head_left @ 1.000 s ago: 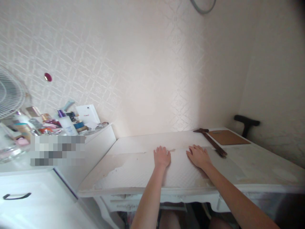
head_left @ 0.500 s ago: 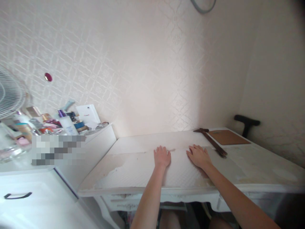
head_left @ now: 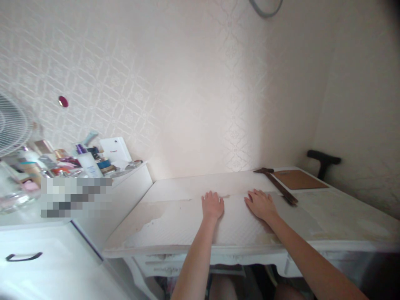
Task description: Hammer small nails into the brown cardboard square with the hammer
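Both of my hands lie flat on a white desk (head_left: 181, 225) whose surface is worn and peeling in patches. My left hand (head_left: 213, 206) rests palm down near the middle, fingers apart, holding nothing. To its right, my right hand (head_left: 261, 205) also lies palm down with fingers spread and nothing in it. Just beyond the right hand is a hammer (head_left: 279, 185) with a dark head and a brown handle, lying at a slant. It does not touch the hand. A brown clipboard (head_left: 301, 180) lies behind the hammer.
On the left stands a white cabinet (head_left: 34, 241) crowded with cosmetic bottles (head_left: 90, 163), jars and a white box (head_left: 115, 150). A fan (head_left: 11, 123) is at the far left. Behind the desk's right corner a black T-shaped handle (head_left: 323, 160) sticks up by the wall.
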A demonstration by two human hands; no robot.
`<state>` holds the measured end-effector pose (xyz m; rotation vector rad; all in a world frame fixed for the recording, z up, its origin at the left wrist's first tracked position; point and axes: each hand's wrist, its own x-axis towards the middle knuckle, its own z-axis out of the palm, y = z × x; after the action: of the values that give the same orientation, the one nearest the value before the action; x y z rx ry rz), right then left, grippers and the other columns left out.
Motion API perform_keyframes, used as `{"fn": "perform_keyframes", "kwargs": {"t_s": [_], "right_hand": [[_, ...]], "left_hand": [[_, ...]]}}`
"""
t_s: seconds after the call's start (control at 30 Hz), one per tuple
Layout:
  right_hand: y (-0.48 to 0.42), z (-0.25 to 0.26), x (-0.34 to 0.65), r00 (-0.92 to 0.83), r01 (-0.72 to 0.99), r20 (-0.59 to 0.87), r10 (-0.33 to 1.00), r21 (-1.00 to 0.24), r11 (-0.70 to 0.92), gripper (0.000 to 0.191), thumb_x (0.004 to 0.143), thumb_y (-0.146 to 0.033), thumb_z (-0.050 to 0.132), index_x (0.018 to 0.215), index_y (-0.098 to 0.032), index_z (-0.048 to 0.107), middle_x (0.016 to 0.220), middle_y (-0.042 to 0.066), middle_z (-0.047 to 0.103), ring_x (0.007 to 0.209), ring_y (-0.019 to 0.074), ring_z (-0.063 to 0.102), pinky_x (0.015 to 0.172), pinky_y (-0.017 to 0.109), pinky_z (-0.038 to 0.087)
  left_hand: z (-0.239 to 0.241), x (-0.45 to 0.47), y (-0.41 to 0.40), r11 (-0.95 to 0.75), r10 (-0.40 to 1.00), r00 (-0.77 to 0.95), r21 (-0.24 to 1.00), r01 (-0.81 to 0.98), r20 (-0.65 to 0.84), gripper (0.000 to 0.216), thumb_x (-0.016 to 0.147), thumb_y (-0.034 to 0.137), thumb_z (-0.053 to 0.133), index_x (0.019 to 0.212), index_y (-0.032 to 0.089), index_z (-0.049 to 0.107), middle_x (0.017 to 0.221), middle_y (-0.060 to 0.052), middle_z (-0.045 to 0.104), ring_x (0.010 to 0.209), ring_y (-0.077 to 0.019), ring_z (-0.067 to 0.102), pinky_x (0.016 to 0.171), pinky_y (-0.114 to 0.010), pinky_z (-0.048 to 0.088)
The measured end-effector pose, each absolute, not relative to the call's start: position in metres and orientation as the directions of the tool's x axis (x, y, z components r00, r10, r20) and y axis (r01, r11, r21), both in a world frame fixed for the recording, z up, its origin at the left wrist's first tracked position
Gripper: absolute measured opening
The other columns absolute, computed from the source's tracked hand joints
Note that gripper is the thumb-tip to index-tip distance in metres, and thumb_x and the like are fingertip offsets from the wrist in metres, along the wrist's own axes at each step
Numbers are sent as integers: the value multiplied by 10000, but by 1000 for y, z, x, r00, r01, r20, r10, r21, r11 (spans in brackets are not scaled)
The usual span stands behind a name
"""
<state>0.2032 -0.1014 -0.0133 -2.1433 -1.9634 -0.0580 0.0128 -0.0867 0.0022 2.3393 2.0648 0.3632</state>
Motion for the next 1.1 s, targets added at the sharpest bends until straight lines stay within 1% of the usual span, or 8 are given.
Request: {"fn": "perform_keyframes", "kwargs": {"t_s": [0.4, 0.6, 0.8, 1.1], "right_hand": [[-102, -13, 203, 95, 987, 189, 977, -143, -69, 483, 924, -380, 300, 1271, -145, 542, 1404, 143, 437, 1301, 303, 343, 1047, 520, 245], [-102, -13, 203, 96, 987, 188, 977, -146, -69, 491, 924, -384, 295, 1276, -141, 536, 1396, 142, 447, 1303, 302, 339, 1049, 519, 240], [-102, -13, 203, 94, 987, 189, 977, -149, -66, 494, 923, -384, 301, 1278, -131, 531, 1393, 151, 448, 1294, 310, 349, 1042, 529, 243], [-103, -11, 203, 93, 987, 188, 978, -147, -66, 483, 924, -381, 304, 1272, -139, 536, 1388, 149, 453, 1296, 302, 352, 1046, 516, 246]], "left_hand": [[1, 13, -87, -141, 977, 110, 165, 976, 185, 477, 927, 372, 268, 1273, 133, 493, 1410, -164, 424, 1318, -278, 363, 1085, -464, 260], [1, 12, -86, -144, 976, 110, 178, 973, 189, 489, 924, 374, 270, 1274, 117, 496, 1405, -175, 424, 1318, -293, 360, 1086, -469, 256], [1, 13, -87, -152, 973, 119, 160, 975, 195, 481, 928, 365, 262, 1264, 119, 502, 1390, -172, 443, 1308, -286, 373, 1079, -467, 269], [1, 12, -87, -142, 977, 111, 171, 975, 181, 495, 929, 374, 262, 1291, 115, 480, 1413, -172, 416, 1327, -297, 345, 1087, -470, 252]]}}
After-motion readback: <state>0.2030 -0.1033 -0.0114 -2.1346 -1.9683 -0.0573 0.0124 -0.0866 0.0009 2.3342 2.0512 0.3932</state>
